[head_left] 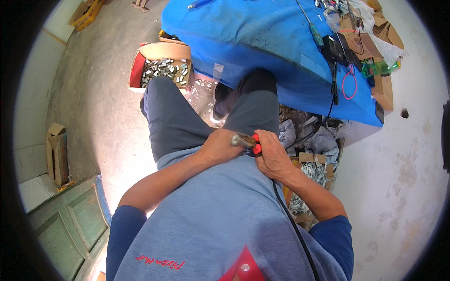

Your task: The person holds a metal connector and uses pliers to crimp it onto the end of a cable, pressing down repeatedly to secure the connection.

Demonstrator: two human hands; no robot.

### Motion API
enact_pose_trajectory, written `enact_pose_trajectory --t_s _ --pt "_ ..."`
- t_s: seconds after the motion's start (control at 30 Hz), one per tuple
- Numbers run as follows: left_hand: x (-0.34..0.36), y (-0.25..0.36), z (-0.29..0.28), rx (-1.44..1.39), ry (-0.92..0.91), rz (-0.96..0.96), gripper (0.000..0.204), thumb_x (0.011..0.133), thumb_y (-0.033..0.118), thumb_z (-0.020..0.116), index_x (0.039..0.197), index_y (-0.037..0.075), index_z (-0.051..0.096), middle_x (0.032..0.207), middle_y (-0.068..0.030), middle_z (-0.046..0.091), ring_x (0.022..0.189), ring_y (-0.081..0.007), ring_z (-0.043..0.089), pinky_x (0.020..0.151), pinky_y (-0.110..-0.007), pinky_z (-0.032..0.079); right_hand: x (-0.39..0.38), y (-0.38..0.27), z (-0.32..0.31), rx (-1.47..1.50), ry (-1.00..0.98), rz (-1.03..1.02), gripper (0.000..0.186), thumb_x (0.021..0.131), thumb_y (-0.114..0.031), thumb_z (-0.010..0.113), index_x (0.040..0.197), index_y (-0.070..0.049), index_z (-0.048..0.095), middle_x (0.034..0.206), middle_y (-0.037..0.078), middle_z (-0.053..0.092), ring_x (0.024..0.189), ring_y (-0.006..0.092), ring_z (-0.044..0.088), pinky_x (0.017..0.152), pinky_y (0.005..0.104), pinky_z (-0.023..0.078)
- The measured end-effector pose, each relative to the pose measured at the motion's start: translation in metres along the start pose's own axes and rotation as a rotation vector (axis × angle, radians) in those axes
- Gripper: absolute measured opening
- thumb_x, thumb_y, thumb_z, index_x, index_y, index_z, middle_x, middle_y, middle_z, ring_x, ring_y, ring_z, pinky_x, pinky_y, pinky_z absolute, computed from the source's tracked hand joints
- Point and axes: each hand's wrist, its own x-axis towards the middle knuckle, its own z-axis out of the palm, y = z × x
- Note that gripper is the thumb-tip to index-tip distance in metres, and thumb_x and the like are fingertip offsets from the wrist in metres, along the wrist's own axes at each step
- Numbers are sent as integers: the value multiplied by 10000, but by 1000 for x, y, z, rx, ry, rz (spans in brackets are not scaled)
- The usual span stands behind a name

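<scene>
In front of my waist, above my lap, both hands work close together. My right hand (272,157) is closed around the red handles of a pair of pliers (257,144), whose metal jaws point left toward my left hand (220,146). The left fingers are curled in at the jaws. A small shiny piece (236,140) shows there at the fingertips; its exact kind is too small to tell, and whether the jaws grip it is unclear.
A cardboard box (136,70) of small metal pieces (161,68) stands on the floor beyond my left knee. Ahead, a blue-covered table (262,28) carries a screwdriver (315,33), black adapters (333,49) and a green bottle (375,68). Crumpled grey scraps (311,136) lie under it. A black cable (290,215) runs down my right side.
</scene>
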Motion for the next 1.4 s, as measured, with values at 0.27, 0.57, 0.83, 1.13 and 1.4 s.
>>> enact_pose_trajectory --t_s 0.27,0.57,0.83,1.13,1.4 --pt "0 -4 2 34 -23 -5 200 817 118 632 983 49 721 810 -160 706 697 -256 669 682 -366 517 0 3 -1 -43 5 -19 406 777 39 528 1181 48 484 1102 266 547 1066 441 516 932 478 441" --pt "0 -8 1 53 -43 -4 228 809 129 629 1003 45 714 823 -175 704 714 -281 672 702 -376 519 2 5 -2 -79 14 -38 384 779 32 539 1160 29 492 1068 242 549 1050 422 518 907 470 446" --pt "2 4 -4 115 -91 -78 209 791 186 651 895 9 692 757 -215 663 682 -355 637 666 -413 499 4 8 -6 -157 35 -108 415 692 35 571 1102 35 512 1042 223 586 989 398 548 852 463 449" --pt "1 6 -6 98 -113 -64 204 791 180 658 880 -3 673 721 -216 647 642 -349 627 632 -420 486 2 21 2 -54 -45 -107 440 671 34 565 1106 26 497 1039 230 565 1007 403 536 899 459 436" --pt "1 -10 2 130 -130 -78 200 790 184 669 905 21 687 748 -202 665 686 -351 647 656 -423 500 3 27 5 -41 -37 -191 454 675 25 573 1123 22 494 1046 228 561 1016 402 536 915 460 428"
